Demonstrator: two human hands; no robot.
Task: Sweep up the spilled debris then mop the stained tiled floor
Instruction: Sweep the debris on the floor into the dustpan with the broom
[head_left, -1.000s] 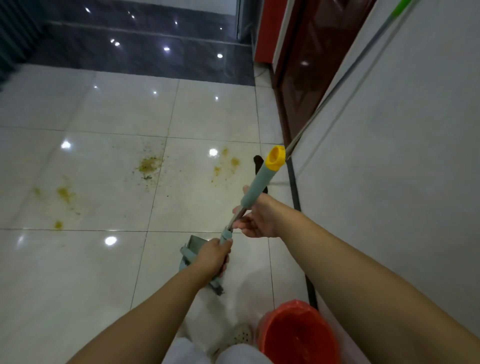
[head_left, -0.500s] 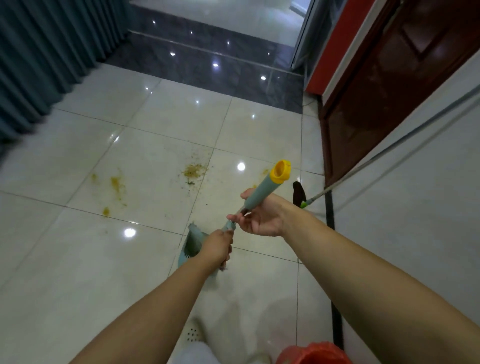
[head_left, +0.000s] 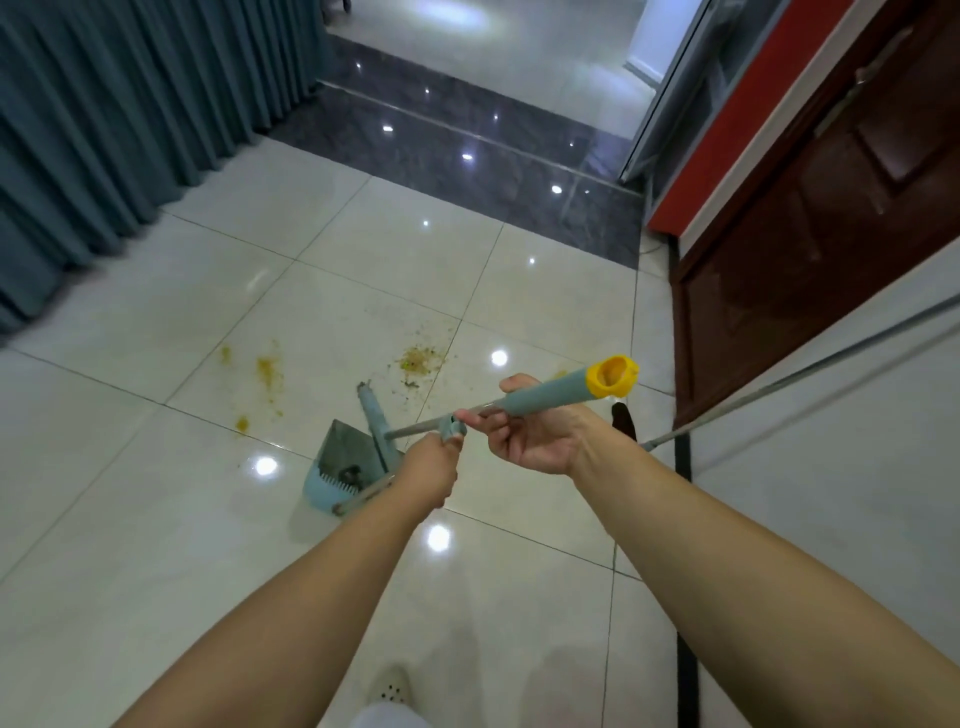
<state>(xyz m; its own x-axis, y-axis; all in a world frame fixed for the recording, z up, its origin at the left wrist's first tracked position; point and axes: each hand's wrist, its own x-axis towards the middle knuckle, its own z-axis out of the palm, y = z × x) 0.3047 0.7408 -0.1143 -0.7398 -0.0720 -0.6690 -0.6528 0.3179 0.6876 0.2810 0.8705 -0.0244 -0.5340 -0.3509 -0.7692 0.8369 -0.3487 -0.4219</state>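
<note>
My left hand (head_left: 431, 470) is closed around the thin handle of a light blue dustpan (head_left: 349, 467), which rests on the white tiles. My right hand (head_left: 537, 439) grips a broom handle (head_left: 545, 397) with a teal grip and a yellow cap; it slopes down to the left toward the teal broom head (head_left: 375, 415) over the pan. Just beyond the broom head lies a crumb pile (head_left: 418, 361). Yellow stains (head_left: 267, 371) mark the tile to the left. A mop handle (head_left: 779, 384) leans on the right wall, its dark head (head_left: 623, 421) on the floor.
Teal curtains (head_left: 104, 130) hang along the left. A brown door (head_left: 831, 208) with a red frame stands at the right, next to a white wall. A dark tile strip (head_left: 467, 145) crosses the far floor. My white shoe (head_left: 389, 686) shows at the bottom.
The view has swung left and forward, and the red bucket has left the frame. The broom handle has tilted lower and the dustpan now lies closer to the crumbs.
</note>
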